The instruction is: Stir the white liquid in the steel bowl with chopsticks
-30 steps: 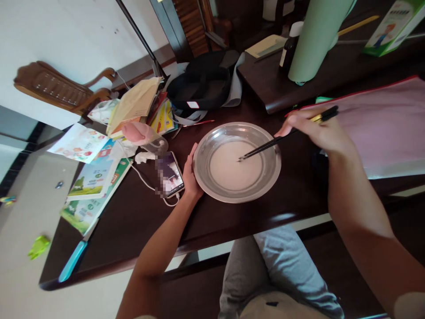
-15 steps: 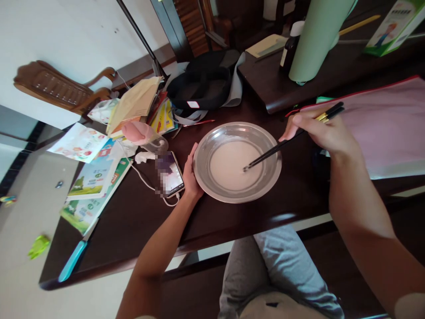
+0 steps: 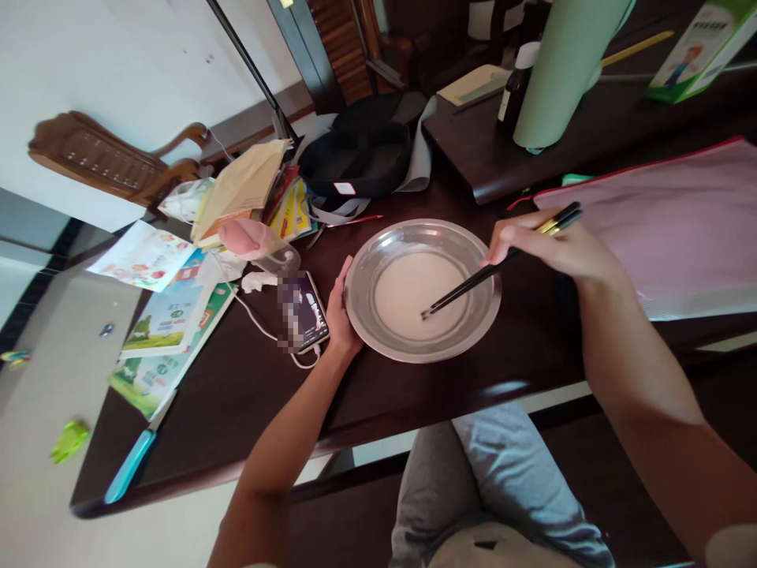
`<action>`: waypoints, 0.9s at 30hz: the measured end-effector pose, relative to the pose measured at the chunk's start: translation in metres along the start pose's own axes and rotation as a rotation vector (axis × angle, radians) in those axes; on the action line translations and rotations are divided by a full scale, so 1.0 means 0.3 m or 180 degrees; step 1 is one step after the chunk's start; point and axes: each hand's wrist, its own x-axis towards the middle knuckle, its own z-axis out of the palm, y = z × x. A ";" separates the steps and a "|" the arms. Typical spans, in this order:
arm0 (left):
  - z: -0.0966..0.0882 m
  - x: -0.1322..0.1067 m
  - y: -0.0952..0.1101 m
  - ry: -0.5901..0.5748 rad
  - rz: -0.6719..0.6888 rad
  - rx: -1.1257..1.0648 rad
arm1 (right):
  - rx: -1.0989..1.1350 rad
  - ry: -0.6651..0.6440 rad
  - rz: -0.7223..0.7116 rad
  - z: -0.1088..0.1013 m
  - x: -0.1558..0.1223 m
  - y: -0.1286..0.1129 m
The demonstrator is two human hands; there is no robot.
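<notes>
At frame centre, our left hand point(image 3: 341, 315) clasps the side of a metal bowl point(image 3: 423, 355) on the bench point(image 3: 254, 386); our right hand point(image 3: 553, 251) grips black chopsticks point(image 3: 470, 284), their tips in pale liquid point(image 3: 408, 296).

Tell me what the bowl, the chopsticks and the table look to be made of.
Bowl: polished metal, probably stainless steel, from its silvery, reflective wall. Chopsticks: black finish with gold-coloured bands; lacquered wood or plastic, I can't tell. Table: likely varnished wood, judging by its dark brown, glossy top.
</notes>
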 end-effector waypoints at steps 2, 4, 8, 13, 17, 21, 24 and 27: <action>0.001 -0.001 0.001 -0.0022 -0.0040 -0.0012 | -0.0072 -0.0219 0.0016 0.015 0.005 -0.003; 0.001 -0.002 0.003 -0.0035 -0.0062 -0.0026 | -0.0184 -0.0059 0.0015 0.015 0.006 -0.001; 0.001 -0.004 0.010 -0.0055 -0.0048 -0.0021 | -0.0124 0.0657 -0.0051 -0.017 -0.003 0.006; 0.005 -0.004 0.012 -0.0017 -0.0066 -0.0028 | -0.0032 -0.0060 -0.0004 0.006 0.002 -0.004; 0.007 -0.003 0.008 -0.0014 -0.0043 -0.0052 | -0.0183 -0.0063 0.0034 0.017 0.007 -0.005; 0.005 -0.005 0.010 -0.0016 -0.0036 0.0008 | -0.0083 0.0553 -0.0091 -0.017 -0.005 0.003; 0.004 -0.007 0.013 -0.0042 -0.0058 -0.0001 | 0.0075 0.0214 -0.0084 -0.009 -0.007 0.000; 0.005 -0.006 0.013 -0.0031 -0.0086 -0.0009 | -0.0001 -0.0224 0.0008 0.018 0.001 -0.003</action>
